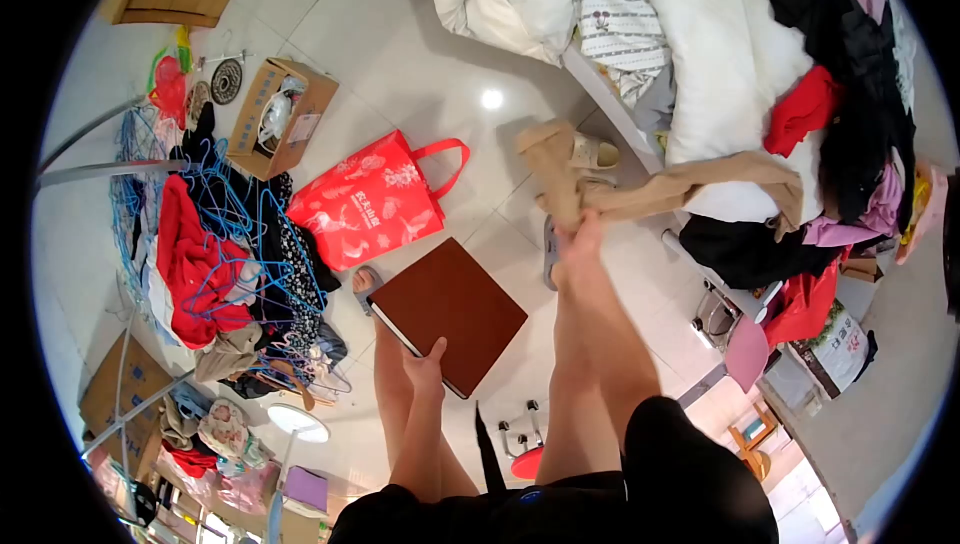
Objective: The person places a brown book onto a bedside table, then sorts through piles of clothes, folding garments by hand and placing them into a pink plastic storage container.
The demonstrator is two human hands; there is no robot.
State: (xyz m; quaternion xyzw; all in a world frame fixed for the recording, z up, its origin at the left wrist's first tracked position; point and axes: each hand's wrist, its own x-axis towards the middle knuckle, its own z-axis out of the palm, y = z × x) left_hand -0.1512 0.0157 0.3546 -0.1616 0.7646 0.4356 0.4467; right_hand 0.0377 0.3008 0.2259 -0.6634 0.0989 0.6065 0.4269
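Note:
My left hand (425,372) grips the lower left edge of a brown square board or book (450,316), thumb on top, fingers hidden beneath. My right hand (580,234) is closed on a tan cloth garment (680,189), which stretches right to the bed and hangs in a bunch above the hand. A red shopping bag (370,199) lies on the floor just beyond the brown board. Slippers (595,153) lie on the floor beside the tan cloth.
Left: a rack with blue hangers and clothes (200,264), and an open cardboard box (280,119). Upper right: a bed with white bedding (700,64) and heaped dark, red and pink clothes (860,94). A pink stool (747,354) stands at the right.

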